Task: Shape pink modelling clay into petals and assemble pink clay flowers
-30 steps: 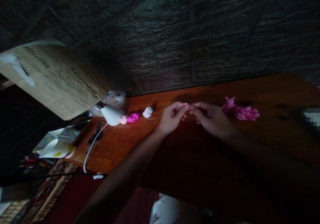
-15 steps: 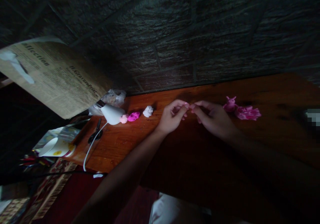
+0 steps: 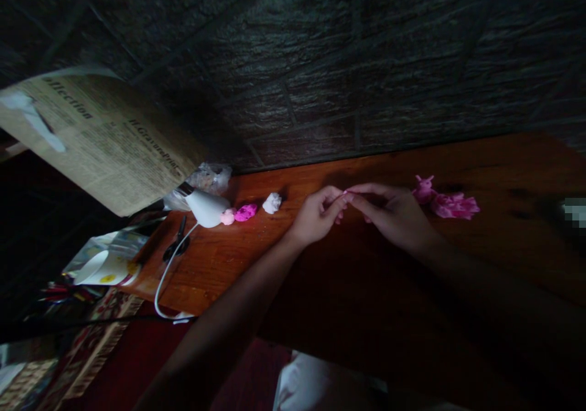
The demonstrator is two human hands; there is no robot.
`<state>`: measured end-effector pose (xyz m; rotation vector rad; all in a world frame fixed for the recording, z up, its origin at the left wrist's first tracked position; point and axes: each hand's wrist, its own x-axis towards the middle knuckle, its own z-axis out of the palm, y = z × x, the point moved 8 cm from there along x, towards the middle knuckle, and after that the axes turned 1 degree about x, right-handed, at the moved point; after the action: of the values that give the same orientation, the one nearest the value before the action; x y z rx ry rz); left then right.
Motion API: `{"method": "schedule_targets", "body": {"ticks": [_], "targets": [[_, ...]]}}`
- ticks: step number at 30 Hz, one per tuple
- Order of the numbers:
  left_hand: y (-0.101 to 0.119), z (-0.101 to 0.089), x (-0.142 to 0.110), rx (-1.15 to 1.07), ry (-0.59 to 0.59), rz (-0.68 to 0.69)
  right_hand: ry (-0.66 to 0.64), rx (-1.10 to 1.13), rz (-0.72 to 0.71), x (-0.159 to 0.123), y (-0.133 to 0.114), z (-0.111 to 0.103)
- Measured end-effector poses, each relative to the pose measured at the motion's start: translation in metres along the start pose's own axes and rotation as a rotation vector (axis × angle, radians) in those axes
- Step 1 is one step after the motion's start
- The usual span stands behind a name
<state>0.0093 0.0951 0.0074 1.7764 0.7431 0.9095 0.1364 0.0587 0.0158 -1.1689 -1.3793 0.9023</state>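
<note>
My left hand (image 3: pixel 318 215) and my right hand (image 3: pixel 391 215) meet at the fingertips above the wooden table. Between them they pinch a tiny piece of pink clay (image 3: pixel 345 193), mostly covered by the fingers. To the right of my right hand stands a small pink clay figure (image 3: pixel 423 189) with ear-like points. Touching or close beside it lies a ruffled pink clay piece (image 3: pixel 455 206). Left of my left hand are a white clay lump (image 3: pixel 272 203), a bright magenta lump (image 3: pixel 246 212) and a pale pink lump (image 3: pixel 227 217).
A lamp with a white base (image 3: pixel 208 208) and newsprint-patterned shade (image 3: pixel 114 136) stands at the left, its white cord (image 3: pixel 158 292) running over the table edge. Black scissors (image 3: pixel 176 249), a paper cup (image 3: pixel 107 269) and a plastic bag (image 3: pixel 213 179) are nearby. A stone-patterned wall (image 3: pixel 297 63) rises behind.
The fingertips drew slightly apart half a second ago and are together again now. The pink clay stays pinched between them. Things on the table have not moved.
</note>
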Motion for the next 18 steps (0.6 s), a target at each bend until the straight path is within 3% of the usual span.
{"method": "schedule_targets", "body": {"ticks": [5,12,18], "targets": [[0.004,0.0,-0.001,-0.01,-0.014,-0.005,-0.05,0.094,0.058,0.002,0.003,0.002],[-0.001,0.007,0.001,-0.055,-0.053,0.0,-0.005,0.197,0.163,0.004,0.012,-0.003],[-0.005,0.011,0.0,-0.046,-0.094,-0.044,-0.014,0.219,0.154,0.006,0.011,-0.001]]}}
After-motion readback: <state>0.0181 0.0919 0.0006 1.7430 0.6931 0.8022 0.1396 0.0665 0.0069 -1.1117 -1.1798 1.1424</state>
